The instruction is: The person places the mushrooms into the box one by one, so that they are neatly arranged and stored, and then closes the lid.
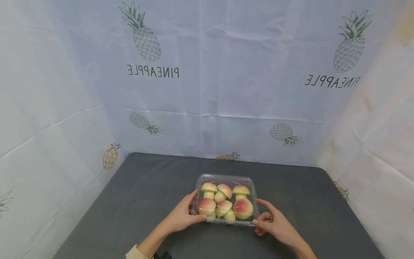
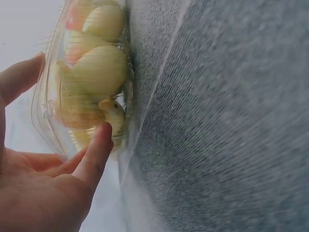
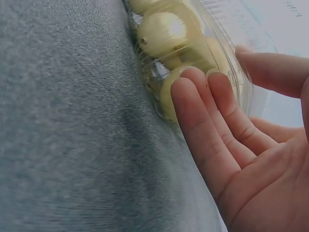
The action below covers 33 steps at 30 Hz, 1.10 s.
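Note:
A clear plastic clamshell box [image 1: 226,177] with a ridged rim lies on the grey table, lid down. Inside, in the head view, sit several mushroom-shaped pieces [image 1: 223,207] with pale yellow stems and reddish caps. My left hand [image 1: 183,214] holds the box's left side, thumb on the front rim and fingers along the side wall. At the front right corner, my right hand [image 1: 276,223] grips the box between thumb and fingers. The left wrist view shows the fingertips against the box wall [image 2: 55,121]; the right wrist view shows the same on the other side.
The dark grey tabletop [image 1: 155,180] has rounded far corners. White cloth [image 1: 245,90] printed with pineapples and mirrored lettering hangs behind it and along both sides. A beige sleeve [image 1: 136,253] covers the left forearm at the lower edge.

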Available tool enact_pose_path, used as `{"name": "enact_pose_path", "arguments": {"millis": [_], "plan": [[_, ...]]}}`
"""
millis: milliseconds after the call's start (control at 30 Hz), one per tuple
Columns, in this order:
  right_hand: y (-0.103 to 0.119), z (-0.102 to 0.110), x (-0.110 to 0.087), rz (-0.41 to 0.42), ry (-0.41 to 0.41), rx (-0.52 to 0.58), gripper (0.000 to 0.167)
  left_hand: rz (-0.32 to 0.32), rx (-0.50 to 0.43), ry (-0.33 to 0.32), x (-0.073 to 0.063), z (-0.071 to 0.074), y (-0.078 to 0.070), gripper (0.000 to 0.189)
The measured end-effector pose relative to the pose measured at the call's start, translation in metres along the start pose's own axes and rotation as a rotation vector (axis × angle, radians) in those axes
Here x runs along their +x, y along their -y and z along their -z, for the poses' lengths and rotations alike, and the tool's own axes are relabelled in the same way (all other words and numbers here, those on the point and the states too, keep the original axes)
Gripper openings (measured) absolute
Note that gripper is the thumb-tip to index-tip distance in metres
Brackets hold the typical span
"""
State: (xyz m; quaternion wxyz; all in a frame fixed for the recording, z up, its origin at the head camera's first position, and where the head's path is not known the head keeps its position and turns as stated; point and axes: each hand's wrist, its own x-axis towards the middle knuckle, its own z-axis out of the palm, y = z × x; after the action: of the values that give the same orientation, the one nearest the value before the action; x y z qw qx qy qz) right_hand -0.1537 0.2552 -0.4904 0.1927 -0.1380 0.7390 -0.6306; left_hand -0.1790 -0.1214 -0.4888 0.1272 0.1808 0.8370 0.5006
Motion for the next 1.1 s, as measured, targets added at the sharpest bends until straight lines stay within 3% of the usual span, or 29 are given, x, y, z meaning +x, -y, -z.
{"name": "enact_pose_path", "arguments": {"millis": [533, 1100], "plan": [[-0.0043, 0.0026, 0.0054, 0.039, 0.033, 0.010, 0.081, -0.016, 0.025, 0.009, 0.0088, 0.0030, 0.0001, 0.100], [-0.0046, -0.0002, 0.0062, 0.036, -0.008, -0.001, 0.085, -0.009, -0.005, -0.038, 0.0083, 0.0041, -0.0008, 0.099]]}}
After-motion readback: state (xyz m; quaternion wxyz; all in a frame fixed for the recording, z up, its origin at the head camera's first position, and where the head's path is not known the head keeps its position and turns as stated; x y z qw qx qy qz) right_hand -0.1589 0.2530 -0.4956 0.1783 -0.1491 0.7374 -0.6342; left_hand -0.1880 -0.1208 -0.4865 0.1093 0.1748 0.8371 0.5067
